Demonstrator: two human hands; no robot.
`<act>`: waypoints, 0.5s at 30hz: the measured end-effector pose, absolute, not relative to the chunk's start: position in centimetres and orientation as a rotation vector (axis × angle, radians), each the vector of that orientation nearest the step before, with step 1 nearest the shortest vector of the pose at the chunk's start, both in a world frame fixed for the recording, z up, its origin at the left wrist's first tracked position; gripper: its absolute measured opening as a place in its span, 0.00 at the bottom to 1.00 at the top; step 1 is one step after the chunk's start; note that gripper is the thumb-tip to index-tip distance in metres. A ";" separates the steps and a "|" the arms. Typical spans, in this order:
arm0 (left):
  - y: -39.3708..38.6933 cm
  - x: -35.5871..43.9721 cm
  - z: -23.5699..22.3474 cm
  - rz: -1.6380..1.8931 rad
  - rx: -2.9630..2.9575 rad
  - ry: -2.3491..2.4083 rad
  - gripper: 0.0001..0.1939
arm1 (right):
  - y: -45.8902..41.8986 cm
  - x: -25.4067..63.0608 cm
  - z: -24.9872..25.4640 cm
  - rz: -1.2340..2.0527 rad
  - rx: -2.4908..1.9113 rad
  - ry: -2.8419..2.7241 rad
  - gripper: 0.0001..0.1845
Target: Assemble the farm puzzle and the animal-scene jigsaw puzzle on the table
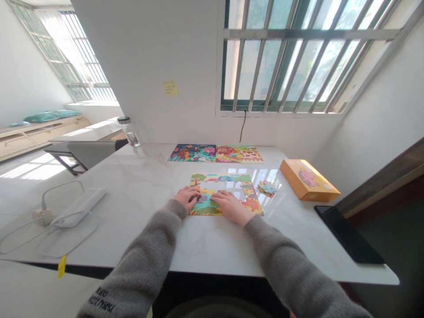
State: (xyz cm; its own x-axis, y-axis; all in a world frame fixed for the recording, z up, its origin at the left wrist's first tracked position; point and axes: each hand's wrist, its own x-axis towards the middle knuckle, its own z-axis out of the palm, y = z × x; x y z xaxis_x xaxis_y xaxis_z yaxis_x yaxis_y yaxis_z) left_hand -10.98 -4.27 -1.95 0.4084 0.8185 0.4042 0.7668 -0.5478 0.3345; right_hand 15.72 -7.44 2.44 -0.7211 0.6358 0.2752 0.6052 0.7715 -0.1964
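Note:
A partly filled jigsaw puzzle (218, 211) lies on the white marbled table, with colourful animal and tree pieces around a bare white gap in its upper middle. On its left edge rests my left hand (187, 197), fingers bent and thumb drawn in, gripping there beside a grey animal picture. My right hand (232, 206) lies across the lower middle, palm down, its fingers stretched to the left and touching the puzzle. The fingertips hide part of the pieces below. A small pile of loose puzzle pieces (267, 188) sits right of the puzzle.
Two picture boards, one dark blue (192, 153) and one farm scene (240, 154), lie by the wall. An orange box (309, 179) and a black tablet-like slab (347, 234) are at right. A power strip (79, 207) with cables and a bottle (130, 131) stand left.

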 end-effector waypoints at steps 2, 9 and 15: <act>-4.1 -11.2 -2.0 0.809 2.542 1.414 0.13 | -7.5 15.7 2.3 0.118 -0.955 -2.640 0.21; -3.3 -12.1 -2.0 0.783 2.505 1.334 0.15 | -8.0 15.2 2.0 0.073 -1.000 -2.632 0.18; -3.7 -11.6 -1.8 0.792 2.514 1.358 0.15 | -8.4 14.9 2.1 0.111 -1.016 -2.619 0.20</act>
